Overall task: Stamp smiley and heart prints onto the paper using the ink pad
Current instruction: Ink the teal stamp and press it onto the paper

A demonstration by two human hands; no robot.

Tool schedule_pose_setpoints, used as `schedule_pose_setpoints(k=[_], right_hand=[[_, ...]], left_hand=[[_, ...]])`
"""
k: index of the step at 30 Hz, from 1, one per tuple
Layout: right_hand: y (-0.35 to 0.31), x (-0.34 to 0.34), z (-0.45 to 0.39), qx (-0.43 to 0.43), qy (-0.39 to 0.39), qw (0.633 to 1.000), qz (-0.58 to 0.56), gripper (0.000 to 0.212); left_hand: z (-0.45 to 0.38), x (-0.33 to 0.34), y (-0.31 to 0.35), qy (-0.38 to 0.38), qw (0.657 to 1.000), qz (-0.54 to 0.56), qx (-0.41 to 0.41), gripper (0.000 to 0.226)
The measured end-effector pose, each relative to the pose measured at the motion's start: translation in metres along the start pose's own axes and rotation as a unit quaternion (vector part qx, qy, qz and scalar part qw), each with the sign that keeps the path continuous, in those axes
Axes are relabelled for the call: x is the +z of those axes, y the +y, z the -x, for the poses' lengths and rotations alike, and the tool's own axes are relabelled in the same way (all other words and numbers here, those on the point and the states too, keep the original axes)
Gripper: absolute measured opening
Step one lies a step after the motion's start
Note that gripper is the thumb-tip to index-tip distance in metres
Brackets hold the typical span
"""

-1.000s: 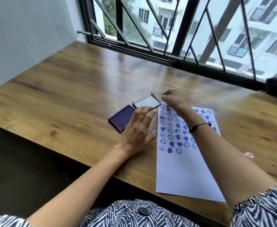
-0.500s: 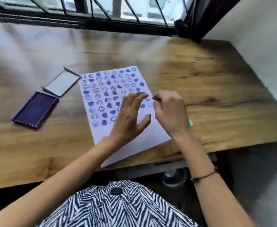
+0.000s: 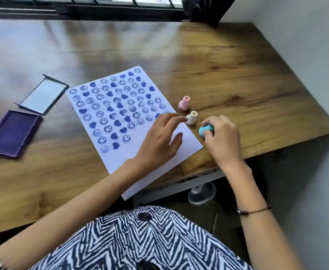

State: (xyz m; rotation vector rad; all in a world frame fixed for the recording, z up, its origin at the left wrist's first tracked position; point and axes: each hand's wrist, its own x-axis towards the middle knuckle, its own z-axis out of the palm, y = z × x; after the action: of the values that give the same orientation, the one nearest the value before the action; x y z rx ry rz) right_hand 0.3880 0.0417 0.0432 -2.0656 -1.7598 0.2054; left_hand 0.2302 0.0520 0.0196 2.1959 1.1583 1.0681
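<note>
A white paper [image 3: 181,145] covered with several blue smiley and heart prints lies slanted on the wooden table. The purple ink pad [image 3: 11,133] sits open at the left, its lid [image 3: 43,96] lying beside it. My left hand [image 3: 159,141] rests on the paper's lower right part, fingers spread, fingertips touching a white stamp [image 3: 191,117]. My right hand [image 3: 222,139] is closed around a light blue stamp [image 3: 204,130] just off the paper's right edge. A pink stamp [image 3: 184,103] stands upright behind the white one.
The wooden table [image 3: 237,75] ends in a front edge close to my right hand. A window frame runs along the back and a grey wall [image 3: 305,45] stands at the right. A clear round base [image 3: 201,193] shows below the table.
The view swung to the right. Both hands moved from the ink pad's side to the paper's right edge; my right hand now grips the blue stamp and the left touches the white one.
</note>
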Motion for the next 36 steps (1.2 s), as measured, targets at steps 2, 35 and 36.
schedule_pose_setpoints(k=[2, 35, 36], right_hand=[[-0.008, -0.005, -0.003, 0.011, 0.012, 0.995, -0.101, 0.015], [-0.317, 0.131, 0.001, -0.498, -0.232, 0.834, -0.055, 0.019], [-0.318, 0.134, 0.005, -0.521, -0.227, 0.822, -0.029, 0.018]], left_hand=[[0.002, -0.006, 0.0, 0.016, 1.0, 0.014, -0.015, 0.03], [0.136, -0.165, -0.084, 0.465, 0.795, 0.038, -0.388, 0.028], [0.136, -0.166, -0.083, 0.468, 0.792, 0.041, -0.39, 0.028]])
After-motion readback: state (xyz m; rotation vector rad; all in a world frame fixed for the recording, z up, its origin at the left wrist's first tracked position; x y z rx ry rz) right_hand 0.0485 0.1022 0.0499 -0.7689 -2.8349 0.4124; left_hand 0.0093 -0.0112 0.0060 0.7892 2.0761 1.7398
